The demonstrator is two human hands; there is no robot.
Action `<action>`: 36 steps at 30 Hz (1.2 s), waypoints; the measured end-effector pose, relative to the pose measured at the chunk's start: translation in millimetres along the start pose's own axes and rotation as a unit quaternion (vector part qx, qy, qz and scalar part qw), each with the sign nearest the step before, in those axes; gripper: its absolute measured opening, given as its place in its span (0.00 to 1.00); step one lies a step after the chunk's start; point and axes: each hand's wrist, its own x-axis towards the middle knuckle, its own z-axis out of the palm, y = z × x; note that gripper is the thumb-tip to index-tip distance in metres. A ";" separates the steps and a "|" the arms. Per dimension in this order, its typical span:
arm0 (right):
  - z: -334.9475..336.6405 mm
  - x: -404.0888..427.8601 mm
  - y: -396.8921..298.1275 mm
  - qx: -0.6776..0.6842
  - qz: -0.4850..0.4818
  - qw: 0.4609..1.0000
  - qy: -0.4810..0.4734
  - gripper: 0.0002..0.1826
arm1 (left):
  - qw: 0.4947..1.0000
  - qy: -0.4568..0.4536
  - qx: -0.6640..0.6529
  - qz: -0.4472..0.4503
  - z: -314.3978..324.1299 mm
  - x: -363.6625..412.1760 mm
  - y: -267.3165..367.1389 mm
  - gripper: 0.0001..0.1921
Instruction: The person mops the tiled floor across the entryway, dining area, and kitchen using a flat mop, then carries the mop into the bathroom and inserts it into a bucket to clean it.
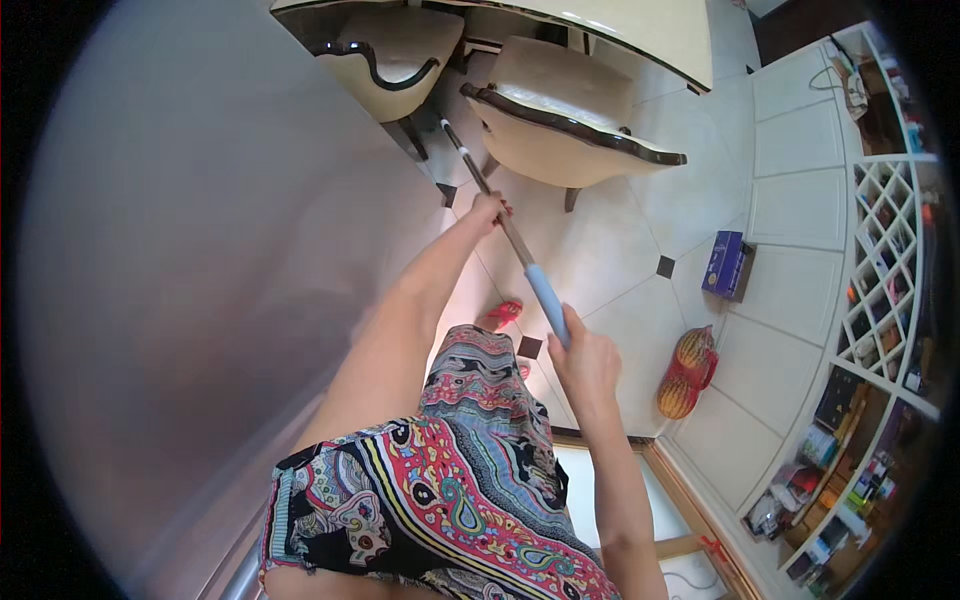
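My left hand (493, 211) is closed around the metal shaft of a long pole (517, 244), about midway along it. At the near end, my right hand (587, 361) grips the pole's light blue handle sleeve (547, 294). The pole slants away towards the floor between two cream upholstered chairs, the left chair (401, 90) and the right chair (570, 127). Its far end is hidden near the chairs' legs, so I cannot tell what head it carries.
A cream table (637, 30) stands beyond the chairs. A large grey smooth surface (187, 262) fills the left side. To the right, a purple box (723, 264) and a red-and-yellow gourd-shaped object (686, 371) sit on the tiled floor beside white cabinets (796, 210) with filled shelves.
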 end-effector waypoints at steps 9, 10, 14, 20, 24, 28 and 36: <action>10.7 53.3 -17.4 0.205 -0.002 0.973 -0.110 0.25 | 0.996 0.026 0.073 -0.044 -12.8 48.4 22.1 0.10; 7.9 47.8 -14.9 0.183 0.005 0.976 -0.118 0.24 | 0.995 0.054 0.068 -0.053 -13.4 52.8 12.2 0.11; 6.6 13.7 3.2 0.112 0.018 0.988 -0.105 0.24 | 0.988 -0.040 0.039 -0.146 0.0 52.0 -38.6 0.13; 28.1 -61.0 8.3 0.092 0.066 0.984 -0.135 0.24 | 0.986 0.001 0.117 -0.115 -15.1 26.4 -135.8 0.16; 36.5 -101.6 18.8 0.113 0.113 0.977 -0.141 0.25 | 0.982 0.047 0.120 -0.139 5.8 -59.4 -126.8 0.18; 48.1 -125.7 23.5 0.114 0.108 0.981 -0.118 0.24 | 0.974 0.033 0.183 -0.131 -4.0 -94.9 -114.9 0.19; 23.2 -125.7 21.4 0.199 0.125 0.965 -0.116 0.25 | 0.976 -0.003 0.194 -0.093 11.9 -107.2 -97.1 0.20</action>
